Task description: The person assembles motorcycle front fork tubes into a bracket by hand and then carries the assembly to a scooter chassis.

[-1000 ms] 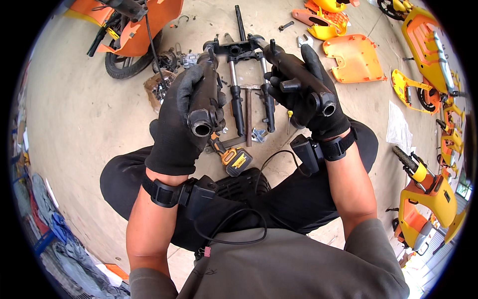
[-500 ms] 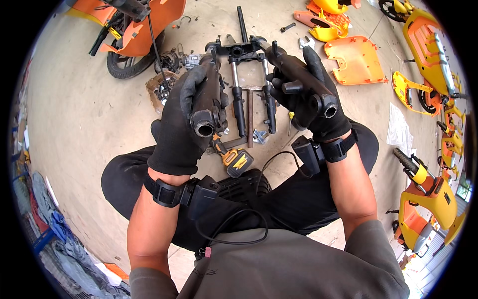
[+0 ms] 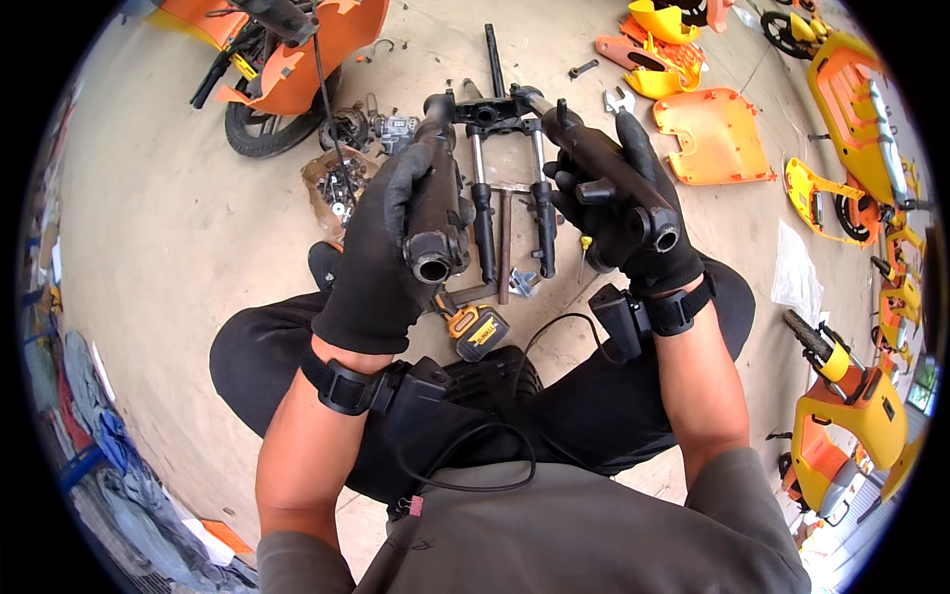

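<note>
My left hand (image 3: 368, 252), in a black glove, is closed round a black fork leg (image 3: 443, 198) held up in front of me. Its open round end faces me. My right hand (image 3: 645, 233), gloved likewise, grips a second black fork leg (image 3: 600, 158) with a short side stub and an axle hole. A shiny tube runs from the far end of this leg. Between and beyond them is a fork assembly (image 3: 482, 233) on the floor. Whether the dark clamp (image 3: 485, 115) belongs to it or to the held legs, I cannot tell. A hammer (image 3: 505, 243) lies between its legs.
A yellow-black cordless power tool (image 3: 475, 332) lies before my crossed legs. A screwdriver (image 3: 586, 244) and wrench (image 3: 619, 100) are to the right. Small parts fill a box (image 3: 332, 183) at left. Orange panels (image 3: 714, 137) and yellow scooters (image 3: 849, 411) lie right; an orange vehicle (image 3: 287, 74) stands far left.
The whole view has shifted a little. Against the floor, my left hand and its fork leg have moved slightly right. Both hands keep their grip.
</note>
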Demonstrator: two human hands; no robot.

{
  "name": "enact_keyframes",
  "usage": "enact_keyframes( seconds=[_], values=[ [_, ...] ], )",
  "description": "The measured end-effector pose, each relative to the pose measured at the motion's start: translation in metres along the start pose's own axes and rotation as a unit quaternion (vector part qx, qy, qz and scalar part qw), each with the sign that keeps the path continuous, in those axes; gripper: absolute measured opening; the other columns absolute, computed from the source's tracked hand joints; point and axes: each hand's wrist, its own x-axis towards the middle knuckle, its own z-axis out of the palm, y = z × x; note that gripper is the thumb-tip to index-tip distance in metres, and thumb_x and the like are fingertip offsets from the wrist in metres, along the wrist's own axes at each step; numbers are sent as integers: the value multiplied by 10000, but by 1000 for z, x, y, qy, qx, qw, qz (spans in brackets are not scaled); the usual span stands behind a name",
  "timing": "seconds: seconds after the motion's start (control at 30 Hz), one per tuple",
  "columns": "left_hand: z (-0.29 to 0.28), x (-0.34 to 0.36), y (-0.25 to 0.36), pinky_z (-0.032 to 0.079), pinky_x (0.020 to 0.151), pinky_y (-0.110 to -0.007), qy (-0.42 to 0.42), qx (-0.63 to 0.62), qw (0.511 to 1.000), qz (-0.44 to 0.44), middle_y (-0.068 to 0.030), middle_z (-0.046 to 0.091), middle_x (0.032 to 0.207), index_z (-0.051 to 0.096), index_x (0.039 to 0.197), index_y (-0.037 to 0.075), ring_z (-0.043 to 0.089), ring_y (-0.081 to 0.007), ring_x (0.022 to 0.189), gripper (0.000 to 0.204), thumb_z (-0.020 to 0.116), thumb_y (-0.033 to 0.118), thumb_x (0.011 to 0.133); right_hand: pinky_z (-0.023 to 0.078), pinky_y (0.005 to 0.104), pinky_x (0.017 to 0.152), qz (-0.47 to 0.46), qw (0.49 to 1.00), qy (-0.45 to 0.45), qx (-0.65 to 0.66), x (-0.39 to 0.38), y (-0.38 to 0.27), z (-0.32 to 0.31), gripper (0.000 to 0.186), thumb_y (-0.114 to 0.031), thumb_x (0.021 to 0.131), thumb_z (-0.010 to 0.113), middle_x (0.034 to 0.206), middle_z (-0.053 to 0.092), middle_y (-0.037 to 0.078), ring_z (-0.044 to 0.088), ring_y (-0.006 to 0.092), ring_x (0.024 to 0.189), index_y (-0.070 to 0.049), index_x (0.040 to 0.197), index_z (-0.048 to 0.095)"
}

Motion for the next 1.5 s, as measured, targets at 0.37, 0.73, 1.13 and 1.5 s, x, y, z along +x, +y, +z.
enact_keyframes(
  seconds=[0.37,0.73,1.13,1.5],
  values=[
    [1,-1,7,519,602,-173,-14,-17,1000,-4,-59,597,1037,538,1308,-13,588,-84,856,307,535,120,1031,464,316,1032,25,998,56,31,-1,-7,8,575,-65,827,797,1055,715,87,704,222,878,-72,1358,578],
    [8,-5,21,502,584,-196,9,-239,965,-109,-76,607,974,514,1321,-6,596,-95,797,356,495,241,1065,506,349,969,-9,1000,10,15,-1,4,5,586,-53,829,780,1117,695,117,706,265,927,-59,1373,562],
    [3,-7,23,513,570,-233,7,-233,960,-155,-99,639,958,500,1392,46,611,-119,676,438,512,315,1047,511,327,996,5,992,70,108,-3,-10,11,704,-115,799,857,1213,700,107,711,174,1019,-91,1429,543],
    [3,-1,32,449,516,-212,-2,-245,949,-199,-102,652,911,521,1352,25,565,-84,601,377,487,259,1058,495,368,965,-13,991,64,116,-3,6,9,582,-123,847,788,1134,674,117,688,254,937,-78,1386,573]
  ],
)
